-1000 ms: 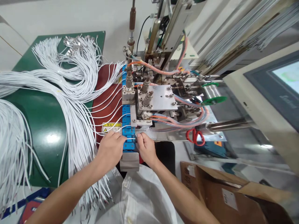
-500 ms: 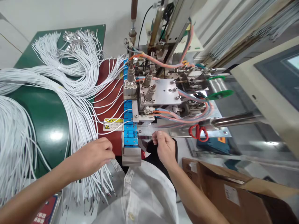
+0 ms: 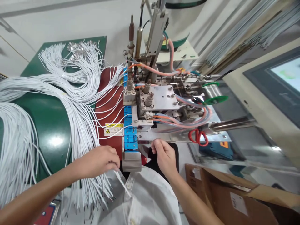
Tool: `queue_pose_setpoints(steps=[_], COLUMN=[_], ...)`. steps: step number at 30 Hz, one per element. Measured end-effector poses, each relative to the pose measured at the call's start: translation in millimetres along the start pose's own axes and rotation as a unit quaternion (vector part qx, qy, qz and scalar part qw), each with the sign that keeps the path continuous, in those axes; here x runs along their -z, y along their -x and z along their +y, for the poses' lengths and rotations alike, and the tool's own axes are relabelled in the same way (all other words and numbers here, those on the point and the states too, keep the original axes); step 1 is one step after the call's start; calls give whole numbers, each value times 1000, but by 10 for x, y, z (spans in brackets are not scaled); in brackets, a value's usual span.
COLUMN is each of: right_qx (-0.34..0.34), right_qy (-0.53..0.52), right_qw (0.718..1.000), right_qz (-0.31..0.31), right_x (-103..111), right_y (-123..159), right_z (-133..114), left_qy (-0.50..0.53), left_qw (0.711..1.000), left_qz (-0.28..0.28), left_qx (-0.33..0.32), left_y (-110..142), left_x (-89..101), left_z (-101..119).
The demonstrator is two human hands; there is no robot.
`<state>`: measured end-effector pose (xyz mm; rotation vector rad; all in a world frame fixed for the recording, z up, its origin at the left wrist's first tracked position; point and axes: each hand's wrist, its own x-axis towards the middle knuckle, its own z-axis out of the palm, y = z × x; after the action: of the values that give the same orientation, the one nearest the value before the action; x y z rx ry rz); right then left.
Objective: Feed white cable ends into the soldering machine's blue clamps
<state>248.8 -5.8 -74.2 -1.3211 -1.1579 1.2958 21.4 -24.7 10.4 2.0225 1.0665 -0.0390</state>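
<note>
My left hand is closed on a white wire, whose free end hangs down to the right over the light clothing at my lap. Behind this hand lies a large bundle of white wires, spread over the table with loose ends toward me. My right hand is held with thumb and fingers pinched together, just in front of the machine's metal base; anything between the fingertips is too small to make out. Between the hands runs a row of blue wire holders, several of them with wires leading in from the left.
The machine carries orange and grey tubes and a green-flanged spool of silvery wire. Red-handled scissors lie at its front edge. A screen panel juts in at right, above a cardboard box. A warning label marks the red plate.
My left hand has shifted slightly right, and a white wire end now shows below it. My right hand stays pinched in nearly the same place. The whole view has tilted slightly upward.
</note>
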Motion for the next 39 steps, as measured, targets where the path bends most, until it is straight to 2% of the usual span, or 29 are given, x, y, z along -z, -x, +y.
queue_pose_setpoints(steps=[2, 5, 7, 9, 12, 15, 17, 18, 19, 21, 23, 24, 25, 26, 30, 34, 39], right_qx=[0, 0, 0, 1, 3, 9, 14, 15, 15, 8, 2, 1, 0, 1, -1, -11, -20], right_qy=[2, 8, 7, 8, 18, 25, 25, 24, 23, 27, 36, 41, 45, 49, 58, 65, 60], right_qw=[1000, 1000, 1000, 1000, 1000, 999, 999, 999, 999, 999, 999, 999, 999, 999, 998, 997, 998], right_qz=[-8, -16, -11, -6, -18, -34, -33, -30, -26, -21, -16, -15, -13, -13, -22, -29, -23], right_x=[-6, -1, 17, 32, 31, 11, 4, 5, 10, 23, 38, 43, 48, 51, 58, 60, 94], right_y=[16, 38, 52, 64, 83, 103, 111, 112, 111, 106, 102, 102, 104, 107, 120, 119, 141], right_z=[-1, -20, -33, -43, -66, -101, -119, -123, -123, -116, -106, -101, -97, -94, -80, -84, -106], left_qy=[32, 13, 3, -3, -5, 9, 11, 8, 0, -30, -86, -123, -170, -216, -307, -365, -311], left_qw=[999, 999, 996, 986, 953, 906, 876, 870, 872, 907, 957, 971, 972, 966, 942, 921, 946], left_qz=[6, 46, 91, 161, 287, 402, 457, 467, 462, 396, 274, 205, 154, 134, 133, 134, 83], left_qx=[-5, 3, 20, 50, 99, 130, 152, 161, 164, 136, 49, -7, -48, -54, -34, -1, 27], left_y=[-54, -98, -86, -51, -5, -4, -20, -29, -37, -45, -32, -15, 11, 42, 172, 218, 186], left_x=[-29, -49, -24, 26, 128, 261, 346, 375, 386, 343, 211, 125, 34, -53, -269, -284, -203], left_z=[71, 130, 101, 13, -198, -434, -543, -566, -564, -484, -336, -254, -178, -113, -1, 20, 57])
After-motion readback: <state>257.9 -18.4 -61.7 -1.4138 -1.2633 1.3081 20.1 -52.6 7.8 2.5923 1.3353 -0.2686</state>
